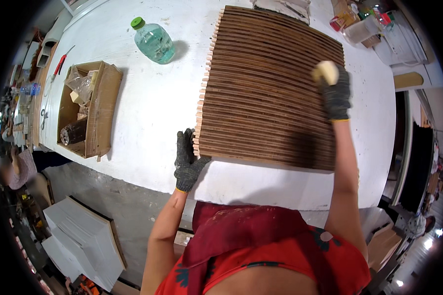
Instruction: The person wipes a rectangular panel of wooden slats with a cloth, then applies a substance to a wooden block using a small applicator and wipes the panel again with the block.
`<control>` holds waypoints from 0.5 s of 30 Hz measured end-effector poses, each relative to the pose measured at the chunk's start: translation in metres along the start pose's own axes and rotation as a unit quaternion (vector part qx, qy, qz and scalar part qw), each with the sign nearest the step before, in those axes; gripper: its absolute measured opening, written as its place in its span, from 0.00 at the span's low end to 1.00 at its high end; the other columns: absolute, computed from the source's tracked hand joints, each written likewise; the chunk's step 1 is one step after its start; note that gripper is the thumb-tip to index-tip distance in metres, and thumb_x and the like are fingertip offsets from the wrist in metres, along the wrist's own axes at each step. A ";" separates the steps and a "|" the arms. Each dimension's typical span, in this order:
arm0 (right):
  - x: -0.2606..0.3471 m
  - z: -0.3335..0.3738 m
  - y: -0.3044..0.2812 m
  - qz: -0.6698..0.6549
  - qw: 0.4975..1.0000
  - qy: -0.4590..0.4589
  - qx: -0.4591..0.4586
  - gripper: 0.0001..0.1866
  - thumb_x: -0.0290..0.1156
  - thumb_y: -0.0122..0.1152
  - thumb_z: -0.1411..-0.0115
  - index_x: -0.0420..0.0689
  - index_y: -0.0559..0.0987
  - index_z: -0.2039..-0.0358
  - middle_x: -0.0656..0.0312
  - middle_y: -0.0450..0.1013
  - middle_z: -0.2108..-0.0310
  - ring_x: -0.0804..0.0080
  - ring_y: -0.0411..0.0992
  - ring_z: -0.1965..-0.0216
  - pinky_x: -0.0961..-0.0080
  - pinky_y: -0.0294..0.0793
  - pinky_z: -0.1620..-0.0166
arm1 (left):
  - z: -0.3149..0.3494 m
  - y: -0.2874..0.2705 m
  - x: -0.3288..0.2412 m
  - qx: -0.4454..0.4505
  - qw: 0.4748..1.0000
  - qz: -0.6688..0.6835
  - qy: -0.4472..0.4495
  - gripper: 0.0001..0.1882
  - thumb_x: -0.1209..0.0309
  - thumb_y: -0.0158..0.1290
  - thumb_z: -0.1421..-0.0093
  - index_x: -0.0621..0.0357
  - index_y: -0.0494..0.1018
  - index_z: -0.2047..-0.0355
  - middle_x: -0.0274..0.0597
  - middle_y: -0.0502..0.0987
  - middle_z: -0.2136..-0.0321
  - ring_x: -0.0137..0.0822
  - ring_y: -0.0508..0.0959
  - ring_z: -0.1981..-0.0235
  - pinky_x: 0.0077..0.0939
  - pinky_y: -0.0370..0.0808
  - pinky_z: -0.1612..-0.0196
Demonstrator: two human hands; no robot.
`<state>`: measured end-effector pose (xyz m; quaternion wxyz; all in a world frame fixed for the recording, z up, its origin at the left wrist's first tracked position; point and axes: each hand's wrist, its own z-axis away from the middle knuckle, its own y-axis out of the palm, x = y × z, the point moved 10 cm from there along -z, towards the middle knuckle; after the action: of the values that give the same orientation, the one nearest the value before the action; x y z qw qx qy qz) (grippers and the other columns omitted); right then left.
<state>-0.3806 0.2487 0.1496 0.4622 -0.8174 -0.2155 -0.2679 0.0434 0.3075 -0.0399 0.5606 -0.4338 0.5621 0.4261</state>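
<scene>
A dark brown panel of many narrow wooden strips [270,88] lies on the white table, with pale uneven strip ends along its left side. My left hand [187,164], in a dark grey knitted glove, rests at the panel's near left corner. Its fingers stretch along the left side and the thumb reaches the near edge. Over the panel's right side, my gloved right hand [337,98] is closed round a cream-coloured block [326,73], possibly a sponge. Motion blurs the block, and whether it touches the strips I cannot tell.
On the white table [152,98] stand a green-capped bottle of bluish liquid [154,42] and a cardboard box [103,113] holding plastic and a dark roll. A red-handled tool [60,64] and scissors [44,118] lie farther left. Containers [362,29] crowd the far right. Another person [22,169] is at the left.
</scene>
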 end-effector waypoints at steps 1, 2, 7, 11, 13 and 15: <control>0.007 0.009 0.029 0.079 0.995 -0.061 0.015 0.14 0.35 0.67 0.47 0.41 0.78 0.63 0.54 0.76 0.67 0.59 0.74 0.66 0.64 0.73 0.63 | -0.003 0.003 0.000 0.011 1.000 0.004 0.009 0.57 0.87 0.62 0.54 0.51 0.37 0.32 0.47 0.48 0.33 0.41 0.56 0.35 0.36 0.62 0.37; 0.066 0.022 0.066 0.084 0.985 -0.148 0.015 0.22 0.34 0.70 0.50 0.43 0.75 0.56 0.55 0.73 0.60 0.60 0.72 0.58 0.65 0.73 0.58 | -0.001 0.000 0.004 0.008 1.000 -0.010 0.005 0.58 0.87 0.62 0.55 0.51 0.37 0.32 0.48 0.48 0.33 0.41 0.55 0.35 0.36 0.62 0.37; 0.183 0.060 0.219 -0.041 0.889 -0.362 0.276 0.19 0.30 0.60 0.46 0.44 0.73 0.53 0.52 0.72 0.59 0.56 0.71 0.56 0.63 0.71 0.49 | 0.001 -0.005 0.004 0.011 1.000 -0.020 0.011 0.59 0.86 0.64 0.55 0.52 0.36 0.32 0.49 0.49 0.33 0.42 0.56 0.35 0.36 0.62 0.37; 0.068 -0.053 0.174 -0.002 0.968 -0.223 0.113 0.18 0.30 0.64 0.51 0.45 0.76 0.57 0.53 0.72 0.59 0.53 0.69 0.59 0.62 0.70 0.54 | 0.000 -0.001 -0.001 0.002 1.000 0.009 0.023 0.59 0.85 0.65 0.56 0.54 0.37 0.32 0.50 0.50 0.34 0.43 0.56 0.35 0.36 0.61 0.36; -0.025 -0.106 0.123 0.129 0.982 -0.106 0.093 0.14 0.35 0.64 0.49 0.41 0.78 0.64 0.49 0.74 0.67 0.50 0.72 0.64 0.61 0.71 0.58 | -0.001 0.002 -0.006 -0.006 0.999 0.034 0.030 0.57 0.83 0.65 0.54 0.57 0.38 0.32 0.50 0.52 0.35 0.42 0.57 0.36 0.36 0.60 0.36; -0.101 -0.121 0.043 0.187 0.982 -0.010 -0.038 0.13 0.34 0.64 0.51 0.41 0.78 0.66 0.46 0.74 0.69 0.45 0.73 0.64 0.57 0.72 0.59 | -0.003 0.005 -0.004 0.006 0.999 0.016 0.037 0.57 0.84 0.65 0.54 0.57 0.38 0.32 0.50 0.52 0.35 0.42 0.57 0.36 0.37 0.60 0.36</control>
<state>-0.4605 0.1122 0.1092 0.4706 -0.8630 -0.0530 -0.1762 0.0378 0.3063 -0.0361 0.5353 -0.4371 0.5916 0.4154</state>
